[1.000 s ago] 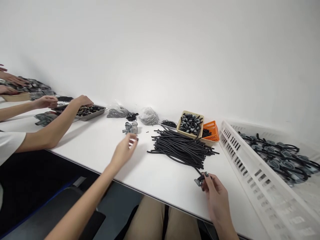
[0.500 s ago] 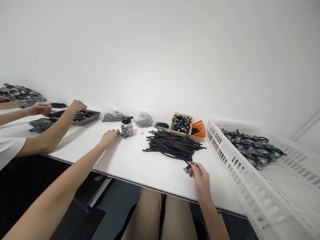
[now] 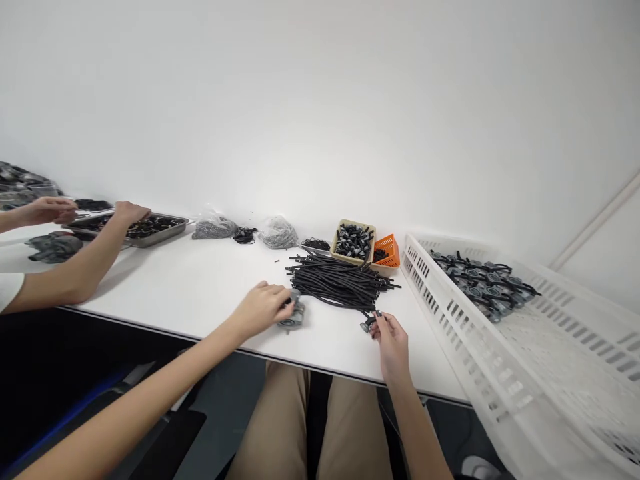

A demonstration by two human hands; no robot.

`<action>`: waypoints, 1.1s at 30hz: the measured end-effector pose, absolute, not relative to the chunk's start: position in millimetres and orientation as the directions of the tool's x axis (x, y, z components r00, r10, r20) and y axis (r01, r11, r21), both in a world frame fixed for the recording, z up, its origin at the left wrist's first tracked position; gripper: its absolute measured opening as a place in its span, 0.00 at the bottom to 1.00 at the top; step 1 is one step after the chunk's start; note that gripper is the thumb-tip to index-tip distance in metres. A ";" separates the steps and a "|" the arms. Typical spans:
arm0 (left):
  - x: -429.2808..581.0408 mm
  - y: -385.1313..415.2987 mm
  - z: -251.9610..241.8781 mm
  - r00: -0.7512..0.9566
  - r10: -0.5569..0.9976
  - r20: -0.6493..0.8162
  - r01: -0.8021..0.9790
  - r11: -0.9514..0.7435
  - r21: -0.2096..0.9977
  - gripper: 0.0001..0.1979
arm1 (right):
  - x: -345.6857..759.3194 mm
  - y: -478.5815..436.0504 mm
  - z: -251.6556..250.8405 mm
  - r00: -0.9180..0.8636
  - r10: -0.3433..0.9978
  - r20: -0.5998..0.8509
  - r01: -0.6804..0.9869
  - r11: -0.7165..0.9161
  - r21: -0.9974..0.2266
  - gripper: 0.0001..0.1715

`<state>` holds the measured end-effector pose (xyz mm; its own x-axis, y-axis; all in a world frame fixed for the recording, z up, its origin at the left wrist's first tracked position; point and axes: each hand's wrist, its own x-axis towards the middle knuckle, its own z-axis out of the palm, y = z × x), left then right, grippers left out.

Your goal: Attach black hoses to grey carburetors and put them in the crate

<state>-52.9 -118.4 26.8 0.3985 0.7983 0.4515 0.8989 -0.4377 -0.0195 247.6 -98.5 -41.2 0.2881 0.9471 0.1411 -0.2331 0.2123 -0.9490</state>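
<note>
Grey metal fitting (image 3: 293, 315) lies on the white table (image 3: 200, 287) near its front edge, just left of the black hose pile (image 3: 337, 283); left hand (image 3: 260, 308) closed over its near side, fingers curled round it; right hand (image 3: 391, 337) pinches a small dark clip-like piece (image 3: 367, 326) at thumb and fingertips, seemingly on a hose end, too small to be sure. Judged step: both parts gripped and close together, not touching. Bringing them together would call for turning the fitting so its port faces the right hand, then a straight, steady push. Beige basket (image 3: 354, 241), orange basket (image 3: 387, 250) and white crate (image 3: 450, 313) beyond; a co-worker's hand (image 3: 127, 213) at a metal tray (image 3: 165, 228), far left.
</note>
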 end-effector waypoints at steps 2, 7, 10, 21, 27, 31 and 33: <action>-12.8 -123.5 30.9 0.488 0.730 0.479 0.833 -0.553 -0.005 0.15 | 248.8 -98.5 -40.8 0.289 0.947 0.143 -0.250 0.218 -0.943 0.23; 54.0 -117.2 28.5 0.453 0.700 0.552 0.741 -0.640 0.203 0.14 | 251.9 -99.7 -37.1 0.306 0.944 0.126 -0.356 0.236 -0.904 0.25; 64.9 -113.1 9.4 0.254 0.772 0.582 0.574 -0.605 0.552 0.20 | 252.3 -100.1 -35.5 0.292 0.949 0.123 -0.404 0.238 -0.883 0.26; 61.2 -118.5 -16.6 0.346 0.904 0.253 0.255 -0.350 0.902 0.36 | 241.3 -99.2 -32.4 0.084 0.954 0.288 -0.375 0.298 -0.878 0.18; 61.1 -120.2 -15.1 0.316 0.905 0.283 0.244 -0.366 0.898 0.33 | 221.8 -100.9 -30.1 0.074 0.945 0.318 -0.297 0.326 -0.898 0.20; 61.6 -120.7 -12.7 0.323 0.889 0.325 0.195 -0.398 0.896 0.31 | 215.3 -105.8 -31.8 0.012 0.942 0.335 -0.233 0.328 -0.916 0.23; 61.6 -120.7 -11.3 0.314 0.890 0.330 0.207 -0.404 0.891 0.30 | 214.5 -108.9 -32.5 -0.027 0.945 0.327 -0.255 0.310 -0.916 0.25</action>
<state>61.6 -120.7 -11.3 0.3139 0.8902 0.3303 0.2073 -0.4037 0.8911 214.5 -108.9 -32.5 -0.0274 0.9446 0.3272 -0.2547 0.3099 -0.9160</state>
